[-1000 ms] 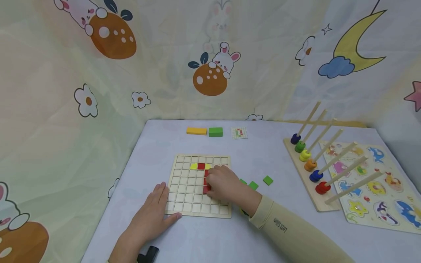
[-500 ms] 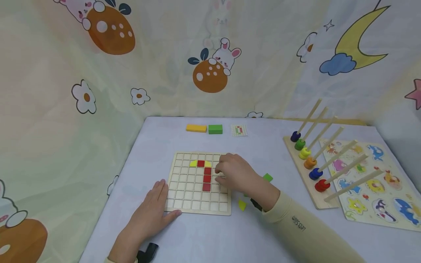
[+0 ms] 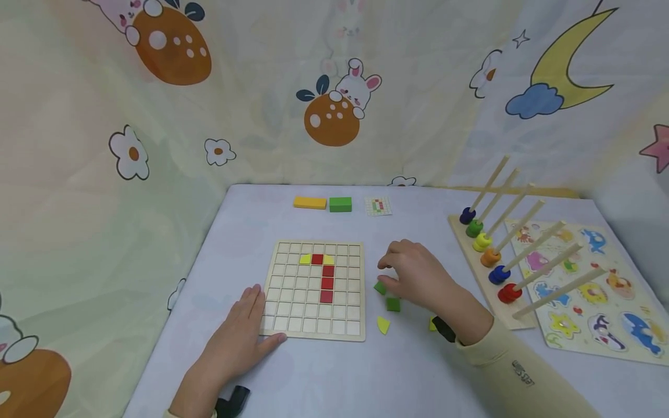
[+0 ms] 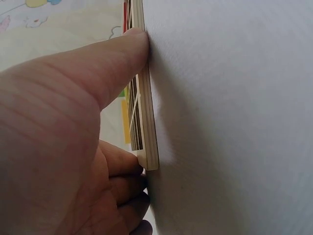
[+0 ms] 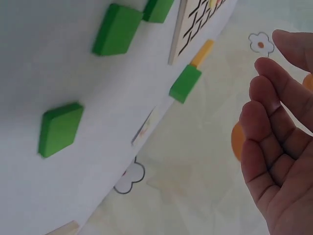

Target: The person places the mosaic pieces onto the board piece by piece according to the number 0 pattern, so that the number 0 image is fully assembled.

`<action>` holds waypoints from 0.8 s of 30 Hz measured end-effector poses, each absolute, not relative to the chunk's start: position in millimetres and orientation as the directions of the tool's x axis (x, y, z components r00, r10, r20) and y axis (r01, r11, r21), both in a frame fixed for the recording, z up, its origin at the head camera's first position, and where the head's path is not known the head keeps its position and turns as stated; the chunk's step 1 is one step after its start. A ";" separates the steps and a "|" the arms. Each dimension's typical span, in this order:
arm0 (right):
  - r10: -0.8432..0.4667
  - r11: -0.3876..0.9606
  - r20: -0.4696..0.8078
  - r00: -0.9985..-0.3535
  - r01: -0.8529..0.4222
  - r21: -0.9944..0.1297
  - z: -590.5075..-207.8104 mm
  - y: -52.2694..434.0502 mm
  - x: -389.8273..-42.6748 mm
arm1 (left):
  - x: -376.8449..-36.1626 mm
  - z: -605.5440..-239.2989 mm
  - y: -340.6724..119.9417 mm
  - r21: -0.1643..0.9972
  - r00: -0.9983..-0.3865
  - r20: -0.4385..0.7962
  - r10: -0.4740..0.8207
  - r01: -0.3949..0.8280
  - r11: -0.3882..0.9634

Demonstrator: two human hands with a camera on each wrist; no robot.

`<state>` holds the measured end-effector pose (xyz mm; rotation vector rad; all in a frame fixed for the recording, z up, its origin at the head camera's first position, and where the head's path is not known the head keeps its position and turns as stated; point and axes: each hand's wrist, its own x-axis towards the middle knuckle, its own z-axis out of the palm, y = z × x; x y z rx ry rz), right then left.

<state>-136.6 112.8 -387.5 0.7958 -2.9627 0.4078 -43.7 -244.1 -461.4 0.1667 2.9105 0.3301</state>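
A square wooden grid board [image 3: 298,299] lies on the white table. Set in its cells are a red square tile [image 3: 317,259], more red tiles [image 3: 327,283] in a column, and two yellow curved-edge tiles [image 3: 305,259]. My left hand [image 3: 237,328] rests at the board's near left corner, fingers straight along its side. In the left wrist view, the thumb [image 4: 117,56] touches the board's edge [image 4: 150,132]. My right hand [image 3: 420,276], fingers loosely bent and holding nothing, hovers right of the board beside green square tiles [image 3: 393,304]. The right wrist view shows several green tiles [image 5: 117,30] below it.
Yellow tiles [image 3: 383,325] lie right of the board. At the back are a yellow block [image 3: 310,202], a green block [image 3: 340,204] and a small pattern card [image 3: 378,205]. A peg rack [image 3: 514,316] with colored beads and an animal puzzle board [image 3: 585,342] stand at right.
My right hand has moved off the red column on the board, rightward to the loose green tiles, uncovering the red tiles. The left hand has stayed at the board's corner.
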 end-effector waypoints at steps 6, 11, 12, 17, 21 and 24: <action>-0.433 0.868 0.081 -0.898 -0.439 -0.230 -389.0 134.3 -130.2 | -43.8 -461.5 -244.3 0.235 -0.972 -0.192 0.136 0.089 0.968; -0.415 0.879 0.077 -0.907 -0.421 -0.225 -390.6 157.8 -122.9 | -44.1 -461.0 -244.9 0.227 -0.973 -0.184 0.141 0.097 0.969; -0.415 0.879 0.076 -0.906 -0.421 -0.224 -391.9 162.4 -121.4 | -44.3 -460.8 -245.0 0.227 -0.973 -0.182 0.141 0.098 0.969; -0.416 0.883 0.061 -0.907 -0.419 -0.210 -400.6 180.5 -114.9 | -44.3 -460.5 -245.2 0.230 -0.974 -0.181 0.139 0.095 0.968; -0.417 0.888 0.027 -0.908 -0.414 -0.201 -405.6 188.3 -109.5 | -44.8 -461.8 -245.4 0.233 -0.973 -0.187 0.136 0.091 0.968; -0.413 0.894 -0.014 -0.910 -0.403 -0.199 -408.7 192.2 -105.4 | -44.7 -463.0 -245.7 0.236 -0.972 -0.186 0.142 0.096 0.967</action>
